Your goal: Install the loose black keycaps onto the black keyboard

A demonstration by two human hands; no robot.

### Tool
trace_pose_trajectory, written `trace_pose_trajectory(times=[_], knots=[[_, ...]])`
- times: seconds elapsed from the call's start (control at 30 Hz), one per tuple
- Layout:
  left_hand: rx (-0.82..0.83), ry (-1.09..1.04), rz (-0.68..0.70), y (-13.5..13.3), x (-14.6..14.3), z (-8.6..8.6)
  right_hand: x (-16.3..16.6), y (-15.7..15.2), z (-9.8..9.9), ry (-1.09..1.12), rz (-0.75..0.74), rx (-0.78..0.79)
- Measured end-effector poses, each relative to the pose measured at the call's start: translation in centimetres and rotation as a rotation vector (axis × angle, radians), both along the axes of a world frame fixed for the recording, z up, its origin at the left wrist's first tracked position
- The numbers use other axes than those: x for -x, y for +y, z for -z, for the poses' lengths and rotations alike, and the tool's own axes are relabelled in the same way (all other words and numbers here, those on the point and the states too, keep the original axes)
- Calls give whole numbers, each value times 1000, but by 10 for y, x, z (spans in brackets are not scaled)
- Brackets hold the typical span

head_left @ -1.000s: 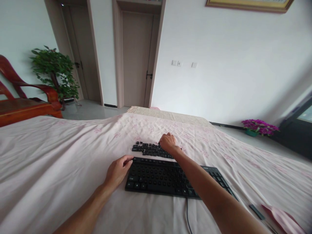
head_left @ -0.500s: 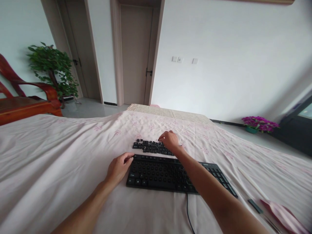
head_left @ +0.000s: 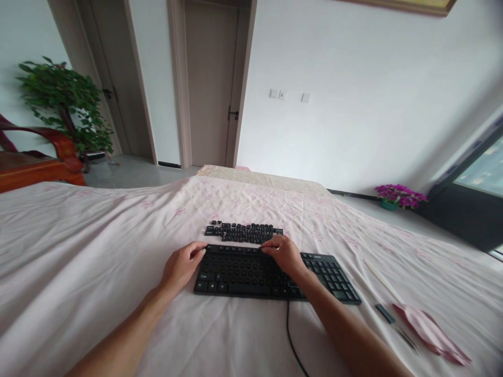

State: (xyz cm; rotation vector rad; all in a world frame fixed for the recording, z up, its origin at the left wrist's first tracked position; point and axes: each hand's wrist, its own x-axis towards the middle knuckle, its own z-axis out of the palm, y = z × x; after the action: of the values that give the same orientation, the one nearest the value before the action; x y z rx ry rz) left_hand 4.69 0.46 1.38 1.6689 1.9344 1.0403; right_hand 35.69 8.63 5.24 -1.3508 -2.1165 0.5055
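On cloth (head_left: 118,246): left hand (head_left: 181,265) pinches corner of keyboard (head_left: 239,273); right hand (head_left: 287,256) pinches key (head_left: 260,248), near loose keys (head_left: 245,233).

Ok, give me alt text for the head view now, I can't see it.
A partly stripped black keyboard lies on a flowered cloth, the left hand at its far left corner and the right hand at its far edge. Loose black keycaps lie just beyond the keyboard.

Keycaps (head_left: 247,233) behind keyboard (head_left: 240,273) (on cloth (head_left: 113,251))
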Motion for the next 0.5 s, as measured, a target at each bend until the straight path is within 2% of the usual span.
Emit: trace_pose_trajectory(times=[0.2, 0.5], knots=[[-2, 0, 0, -1, 1, 0, 4, -5, 6, -74, 42, -48], [-3, -2, -3, -1, 0, 0, 4, -10, 7, -139, 21, -146]])
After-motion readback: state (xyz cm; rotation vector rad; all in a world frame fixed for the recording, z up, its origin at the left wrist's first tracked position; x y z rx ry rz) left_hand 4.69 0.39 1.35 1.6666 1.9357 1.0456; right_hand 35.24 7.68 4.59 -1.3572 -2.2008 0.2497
